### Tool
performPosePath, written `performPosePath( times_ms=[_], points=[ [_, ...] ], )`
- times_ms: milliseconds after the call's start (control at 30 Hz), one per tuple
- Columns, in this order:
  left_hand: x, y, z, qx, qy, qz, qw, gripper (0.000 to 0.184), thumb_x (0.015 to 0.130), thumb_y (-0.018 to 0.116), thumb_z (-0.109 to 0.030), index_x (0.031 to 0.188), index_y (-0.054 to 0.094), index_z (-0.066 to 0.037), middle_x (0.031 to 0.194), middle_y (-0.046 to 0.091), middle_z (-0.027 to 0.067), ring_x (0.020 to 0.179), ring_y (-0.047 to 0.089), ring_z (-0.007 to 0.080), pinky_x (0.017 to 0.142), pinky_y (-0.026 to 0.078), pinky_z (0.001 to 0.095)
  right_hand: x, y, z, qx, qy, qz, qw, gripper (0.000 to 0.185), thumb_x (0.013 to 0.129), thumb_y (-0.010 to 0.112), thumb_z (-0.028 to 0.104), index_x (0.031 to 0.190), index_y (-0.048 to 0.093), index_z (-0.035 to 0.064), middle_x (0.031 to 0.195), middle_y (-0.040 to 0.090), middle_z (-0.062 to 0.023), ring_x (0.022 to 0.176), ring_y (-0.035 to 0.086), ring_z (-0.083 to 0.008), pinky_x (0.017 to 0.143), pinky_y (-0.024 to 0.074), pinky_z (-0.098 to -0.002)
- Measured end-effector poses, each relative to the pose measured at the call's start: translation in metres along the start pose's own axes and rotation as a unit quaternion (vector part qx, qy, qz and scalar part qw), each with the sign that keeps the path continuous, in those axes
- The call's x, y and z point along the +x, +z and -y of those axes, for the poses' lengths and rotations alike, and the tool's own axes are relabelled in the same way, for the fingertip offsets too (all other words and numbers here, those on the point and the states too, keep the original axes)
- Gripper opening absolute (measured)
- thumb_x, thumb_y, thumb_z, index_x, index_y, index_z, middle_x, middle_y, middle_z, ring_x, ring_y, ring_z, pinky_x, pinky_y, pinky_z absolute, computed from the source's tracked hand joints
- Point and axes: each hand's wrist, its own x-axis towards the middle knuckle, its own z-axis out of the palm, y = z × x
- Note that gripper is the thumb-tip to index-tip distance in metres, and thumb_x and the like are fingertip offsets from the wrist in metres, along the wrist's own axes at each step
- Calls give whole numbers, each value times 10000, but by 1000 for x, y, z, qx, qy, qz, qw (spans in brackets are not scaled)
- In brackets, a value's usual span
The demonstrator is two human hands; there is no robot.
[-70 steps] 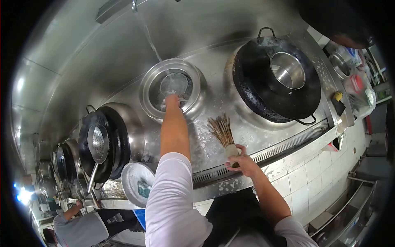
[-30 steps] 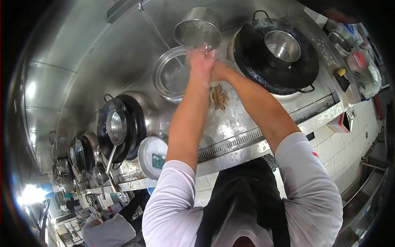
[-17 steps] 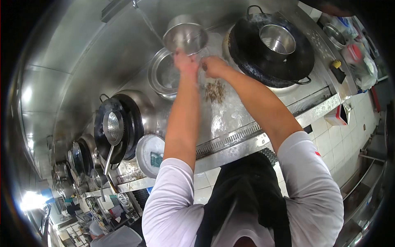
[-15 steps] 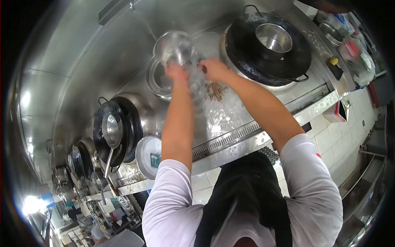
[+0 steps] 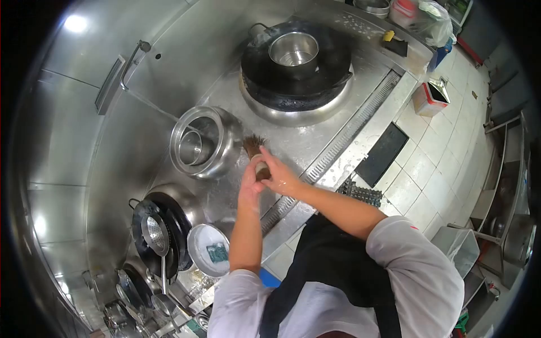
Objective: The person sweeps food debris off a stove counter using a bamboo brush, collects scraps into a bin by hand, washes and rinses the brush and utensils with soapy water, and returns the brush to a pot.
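Both of my hands meet at a bundled-stick brush (image 5: 254, 145) over the wet steel worktop. My right hand (image 5: 275, 173) is closed round its handle, which has a pale band. My left hand (image 5: 249, 181) presses against the handle's other side, its fingers partly hidden. The brush's bristles point away from me. Left of the brush, a small metal pot (image 5: 190, 148) sits within a round steel well (image 5: 217, 123). A thin stream of water runs from the tap (image 5: 133, 63) towards the well.
A black wok (image 5: 265, 93) holding a metal pot (image 5: 293, 49) stands beyond my hands. At left are another wok (image 5: 179, 225), a perforated ladle (image 5: 155, 234) and a pale bowl (image 5: 197, 243) with a green pad. A drain grate (image 5: 352, 127) follows the counter edge; a tin (image 5: 426, 101) is beyond.
My left hand has let go of the metal pot, which now rests in the well, and has joined my right hand at the brush. Both hands have come nearer my body; the view has turned.
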Motion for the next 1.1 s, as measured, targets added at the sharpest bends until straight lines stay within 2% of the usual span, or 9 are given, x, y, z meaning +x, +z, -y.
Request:
performPosePath(
  times_ms=[100, 200, 267, 367, 600, 700, 900, 967, 1100],
  points=[
    [-43, 27, -12, 229, 23, -45, 972, 553, 830, 583, -84, 1338, 367, -81, 966, 601, 123, 833, 617, 238, 670, 526, 349, -36, -63, -41, -88, -94, 73, 989, 873, 758, 696, 99, 1460, 176, 86, 1298, 466, -214, 1086, 541, -381, 868, 488, -389],
    [-40, 50, -10, 427, 169, -128, 879, 718, 796, 580, -63, 1438, 270, -149, 1001, 613, 139, 865, 623, 255, 710, 516, 358, -92, -141, -75, 23, 168, 9, 986, 798, 791, 691, 111, 1451, 245, 142, 1195, 557, -198, 1061, 566, -297, 822, 508, -362],
    [-6, 14, 30, 750, 154, -271, 583, 861, 750, 621, -75, 1480, 184, -205, 1096, 616, 153, 932, 618, 270, 783, 496, 364, -143, -192, -112, -5, 250, -100, 963, 737, 786, 687, 113, 1413, 299, 113, 1038, 631, -184, 962, 632, -300, 770, 518, -370],
    [5, 11, 29, 743, -7, -234, 627, 906, 705, 639, -101, 1474, 180, -233, 1114, 620, 165, 946, 621, 342, 854, 472, 414, -234, -267, -161, -79, 294, -210, 929, 700, 813, 613, 96, 1420, 267, 89, 987, 650, -176, 927, 654, -278, 770, 519, -372],
    [11, 17, 14, 614, 228, -316, 687, 822, 736, 714, -226, 1446, 301, -197, 1160, 617, 141, 858, 641, 212, 722, 512, 335, -519, -359, -251, -198, 639, -216, 711, 701, 811, 642, 284, 1391, 333, 38, 997, 664, -165, 874, 647, -277, 758, 503, -367],
    [19, 25, 48, 727, -111, -273, 620, 766, 746, 693, -232, 1427, 342, -215, 1050, 661, 128, 751, 651, 221, 651, 525, 348, -629, -357, -259, 16, 722, -237, 650, 661, 854, 604, 265, 1408, 310, 57, 847, 617, -83, 646, 556, -185, 551, 450, -349],
    [-1, 83, 8, 693, 99, -335, 631, 784, 761, 661, -262, 1446, 279, -243, 1156, 606, 168, 860, 659, 322, 705, 541, 382, -651, -343, -202, 88, 803, -221, 547, 628, 879, 539, 228, 1422, 277, 54, 907, 594, -89, 663, 530, -163, 553, 422, -320],
    [33, 9, 37, 710, 387, -354, 469, 788, 769, 652, -248, 1453, 262, -228, 1156, 609, 170, 920, 644, 315, 670, 548, 382, -655, -339, -203, 103, 802, -206, 551, 640, 879, 537, 229, 1433, 255, 78, 940, 591, -77, 684, 529, -158, 582, 422, -328],
    [30, 15, 36, 769, 81, -251, 582, 778, 777, 629, -214, 1456, 249, -210, 1187, 590, 179, 939, 627, 323, 777, 527, 395, -622, -318, -218, 162, 764, -279, 558, 593, 885, 529, 240, 1411, 293, 104, 951, 599, -76, 706, 543, -160, 600, 432, -344]
  ],
)
